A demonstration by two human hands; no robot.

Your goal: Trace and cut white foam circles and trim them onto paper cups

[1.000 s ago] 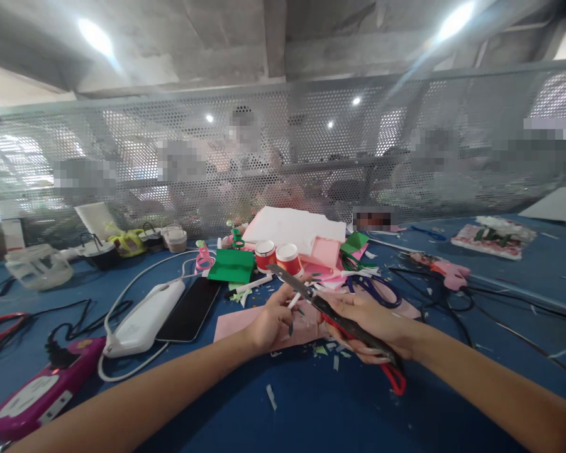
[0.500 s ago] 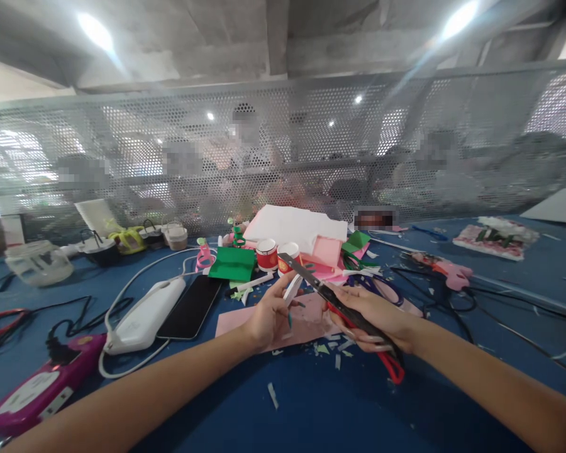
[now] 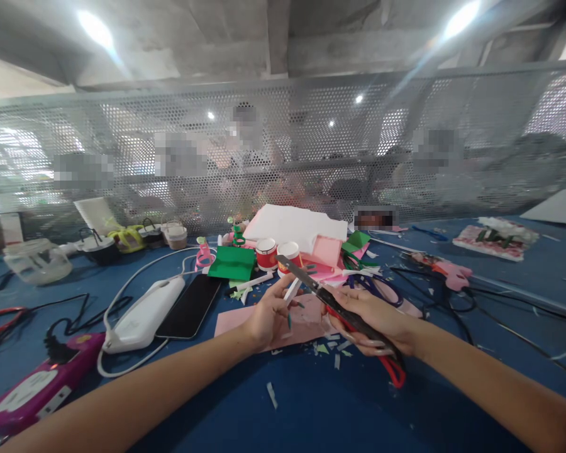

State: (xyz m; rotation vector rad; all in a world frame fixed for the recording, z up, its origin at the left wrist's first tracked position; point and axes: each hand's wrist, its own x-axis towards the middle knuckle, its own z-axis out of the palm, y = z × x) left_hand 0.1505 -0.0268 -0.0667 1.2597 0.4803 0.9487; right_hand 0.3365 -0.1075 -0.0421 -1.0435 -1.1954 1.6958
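Observation:
My left hand is closed, pinching a narrow folded white paper strip between its fingers. In my right hand are scissors with black and red handles, gripped around the handles. Their grey blades point up and left, just above and right of the strip; the blades look closed together, seen edge-on. Under both hands lies a pink paper sheet, with several paper scraps along its front edge. Behind the hands stand two red and white paper cups.
Left lie a black phone, a white power bank with cable and a purple power strip. A folded green paper and white sheets sit behind. Right are a pink glue gun and cords. A perforated metal screen closes the back.
The scissors' tips have shifted slightly left and down, nearer the paper strip. My left hand has hardly moved.

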